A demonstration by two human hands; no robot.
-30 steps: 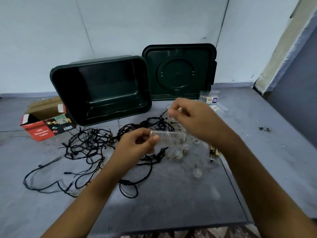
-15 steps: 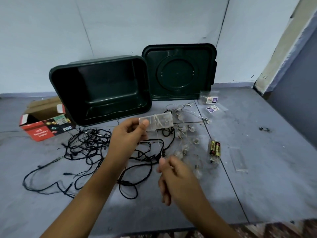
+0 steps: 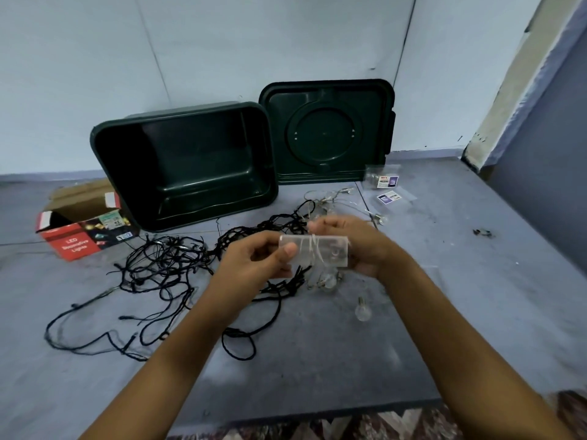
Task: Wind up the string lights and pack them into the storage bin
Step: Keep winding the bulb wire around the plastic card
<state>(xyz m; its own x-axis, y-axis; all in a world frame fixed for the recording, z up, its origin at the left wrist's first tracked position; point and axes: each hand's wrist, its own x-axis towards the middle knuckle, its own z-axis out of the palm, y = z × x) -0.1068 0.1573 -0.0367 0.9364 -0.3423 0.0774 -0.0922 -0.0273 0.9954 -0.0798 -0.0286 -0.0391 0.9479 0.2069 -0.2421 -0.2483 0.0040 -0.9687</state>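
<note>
My left hand (image 3: 254, 260) grips the left end of a clear plastic battery case (image 3: 330, 254) with thin wire wound around its middle. My right hand (image 3: 359, 246) is behind and to the right of the case, fingers closed around the wire by it. Clear bulbs of the wire string light (image 3: 362, 311) hang and lie below the case, and more lie further back (image 3: 378, 219). A tangled black string light (image 3: 165, 274) sprawls on the grey floor to the left. The dark green storage bin (image 3: 104, 134) is tipped on its side, open toward me.
The bin's green lid (image 3: 327, 131) leans against the wall to the right of the bin. An open red LED lights box (image 3: 79, 230) lies at the left. Small clear packets (image 3: 386, 181) with labels lie at the back right. A patterned rug edge (image 3: 349, 425) runs along the bottom.
My right hand has risen from low near the floor to the right end of the case, bringing the wire around it. My left hand and the case have dropped slightly toward me.
</note>
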